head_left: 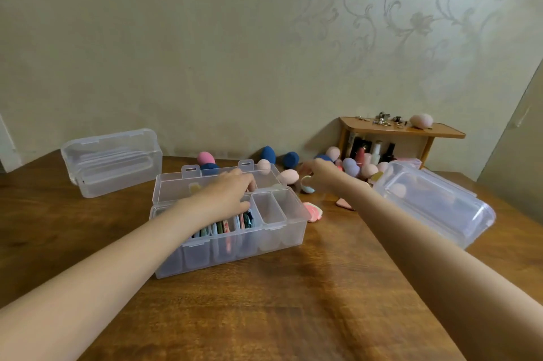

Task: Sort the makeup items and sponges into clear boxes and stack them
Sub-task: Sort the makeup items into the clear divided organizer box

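Two hands are out over the wooden surface (293,302), and the coming move turns on the right one. The right hand (318,174) reaches forward and to the right of the open compartment box (229,252), toward the loose sponges (289,176) scattered at the far side near the wall; it is blurred, so I cannot tell whether its fingers hold anything. The sponges lie ahead of it and slightly left, between the box's raised lid and the small wooden shelf (411,130) — plainly nearer the right hand than the left. The left hand (232,193) rests over the box's middle compartments, fingers curled down among the upright flat makeup items (223,227), apparently touching them — a firm grip cannot be confirmed. The box's long axis runs left to right, with bare compartments at its right end, the side nearest the sponges.
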Motion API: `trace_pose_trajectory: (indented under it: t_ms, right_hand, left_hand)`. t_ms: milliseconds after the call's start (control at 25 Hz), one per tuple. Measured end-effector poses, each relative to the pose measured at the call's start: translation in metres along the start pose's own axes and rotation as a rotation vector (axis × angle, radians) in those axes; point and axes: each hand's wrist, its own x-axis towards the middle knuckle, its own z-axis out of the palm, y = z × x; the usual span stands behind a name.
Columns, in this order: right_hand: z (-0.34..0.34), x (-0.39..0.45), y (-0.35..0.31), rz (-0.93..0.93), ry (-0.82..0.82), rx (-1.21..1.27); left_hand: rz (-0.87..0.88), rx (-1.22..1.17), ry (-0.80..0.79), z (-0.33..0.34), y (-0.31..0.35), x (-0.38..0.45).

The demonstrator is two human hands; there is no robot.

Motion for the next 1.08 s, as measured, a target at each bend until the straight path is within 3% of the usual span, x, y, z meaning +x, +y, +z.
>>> trace_pose_trajectory:
  t_ms: [160, 320, 440, 520, 640, 720, 880, 1000, 1080]
  right_hand:
    - [0.026, 0.010, 0.008, -0.045, -0.137, -0.104]
    - [0.032, 0.006, 0.009, -0.019, -0.124, -0.123]
    - [0.033, -0.004, 0.006, 0.019, -0.076, 0.004]
    - [0.018, -0.016, 0.006, 0.041, 0.057, 0.141]
    - [-0.017, -0.032, -0.004, 0.032, 0.397, 0.386]
    - [-0.027, -0.048, -0.024, -0.028, 0.493, 0.497]
    - [0.023, -0.071, -0.062, -0.204, 0.356, 0.270]
    - [0.034, -0.070, -0.062, -0.129, 0.315, 0.252]
    - [0.026, -0.072, -0.061, -0.153, 0.193, 0.275]
  left_hand:
    - [0.025, 0.060, -0.008, 0.001, -0.001, 0.002]
    - [-0.007, -0.022, -0.045, -0.006, -0.007, 0.004]
    - [0.006, -0.031, -0.102, -0.004, -0.004, -0.002]
    - [0.020, -0.019, -0.101, 0.000, 0.000, -0.007]
    - [0.002, -0.076, -0.074, 0.002, 0.004, -0.009]
    - [-0.015, -0.118, -0.069, 0.003, 0.011, -0.008]
    - [-0.056, -0.113, 0.013, 0.008, 0.021, -0.007]
    - [-0.002, -0.199, 0.137, 0.005, 0.020, -0.007]
    - [0.045, -0.321, 0.107, 0.005, 0.022, -0.006]
